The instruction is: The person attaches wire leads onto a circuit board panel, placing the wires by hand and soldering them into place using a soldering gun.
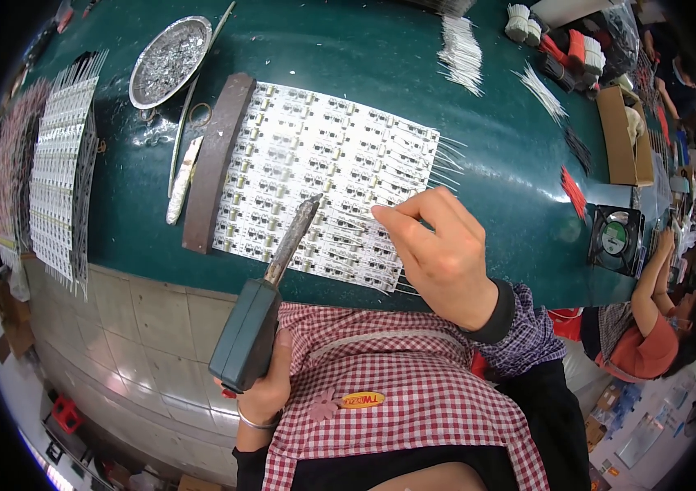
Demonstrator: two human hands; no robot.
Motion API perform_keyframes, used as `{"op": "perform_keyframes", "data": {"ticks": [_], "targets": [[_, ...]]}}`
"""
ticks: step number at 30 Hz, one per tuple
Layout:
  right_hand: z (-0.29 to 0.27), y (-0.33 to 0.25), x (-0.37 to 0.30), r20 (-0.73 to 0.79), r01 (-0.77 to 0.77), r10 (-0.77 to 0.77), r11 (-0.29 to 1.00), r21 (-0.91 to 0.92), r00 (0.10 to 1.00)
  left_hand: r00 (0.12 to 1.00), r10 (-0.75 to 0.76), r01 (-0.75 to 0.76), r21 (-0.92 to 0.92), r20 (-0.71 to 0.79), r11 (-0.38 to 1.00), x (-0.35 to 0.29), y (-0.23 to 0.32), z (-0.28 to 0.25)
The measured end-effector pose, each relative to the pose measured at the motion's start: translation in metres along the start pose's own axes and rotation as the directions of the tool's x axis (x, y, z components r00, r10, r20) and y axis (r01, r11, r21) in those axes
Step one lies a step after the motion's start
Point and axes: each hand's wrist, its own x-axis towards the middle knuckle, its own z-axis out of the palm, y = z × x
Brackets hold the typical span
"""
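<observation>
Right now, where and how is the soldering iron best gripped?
I'd take the soldering iron by its boxy dark handle, coming from the person's side, where the left hand holds it. The slim bare shaft slants away over the white circuit boards and may be hot.

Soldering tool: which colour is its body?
Soldering tool: dark grey-green body, best in the head view.

Left hand (273,378) partly hidden behind the soldering iron (254,331), contact between iron tip and circuit-board panel (282,155) too small to confirm, whatever the right hand (444,250) pinches likewise unresolved, checked apron (422,409) cut off by lower edge.
</observation>
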Motion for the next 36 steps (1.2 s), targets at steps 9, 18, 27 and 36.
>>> {"op": "perform_keyframes", "data": {"ticks": [9, 18, 27, 36], "targets": [[0.027, 0.009, -0.001, 0.030, 0.029, -0.031, 0.998, 0.054, 0.999, 0.998, 0.065, -0.067, 0.101, 0.021, 0.993, 0.006, 0.004, 0.001], [0.028, 0.009, -0.002, 0.072, 0.040, -0.043, 0.998, 0.048, 0.996, 0.995, 0.003, -0.013, 0.105, 0.102, 0.994, 0.001, -0.003, -0.005], [0.028, 0.011, -0.004, 0.068, 0.044, -0.048, 0.997, 0.060, 0.997, 0.993, 0.098, -0.103, 0.076, 0.069, 0.992, 0.010, -0.002, 0.004], [0.028, 0.009, -0.003, 0.099, 0.036, -0.039, 0.999, 0.034, 0.994, 0.993, 0.011, -0.022, 0.099, 0.114, 0.995, 0.003, 0.002, 0.000]]}}
